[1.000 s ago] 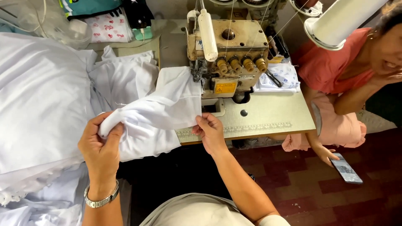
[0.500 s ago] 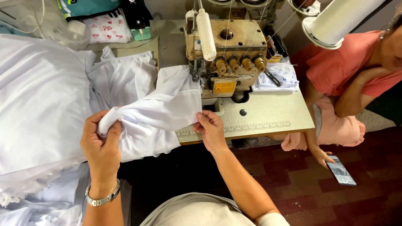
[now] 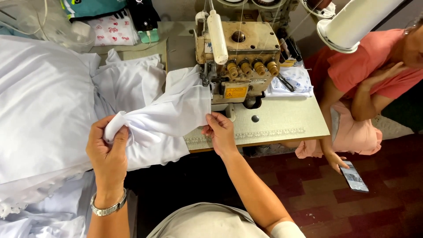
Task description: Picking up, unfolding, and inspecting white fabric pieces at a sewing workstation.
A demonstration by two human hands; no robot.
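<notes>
Your left hand [image 3: 108, 150] is closed in a fist around the bunched end of a white cloth piece [image 3: 165, 117], while your right hand [image 3: 220, 131] pinches the cloth's lower right corner between thumb and fingers at the front edge of the surface [image 3: 282, 121]. The cloth is stretched between your two hands and the sewing machine [image 3: 238, 59], its long axis running from lower left, at your fist, up and to the right, where its far end points into the machine's needle area and lies against the machine's left side. The gathered end is narrow in your left hand; the cloth fans wider toward the machine. Part of it hangs off the surface's front edge over the dark gap below. To the left lies a large heap of white fabric [image 3: 39, 110], touching your cloth on its left side. A metal wristwatch [image 3: 108, 206] sits on your left wrist. A folded printed cloth [image 3: 293, 79] rests on the surface right of the machine. Another person in a coral top [image 3: 365, 66] sits at right, one hand by a phone [image 3: 354, 176] low near the red tile floor.
</notes>
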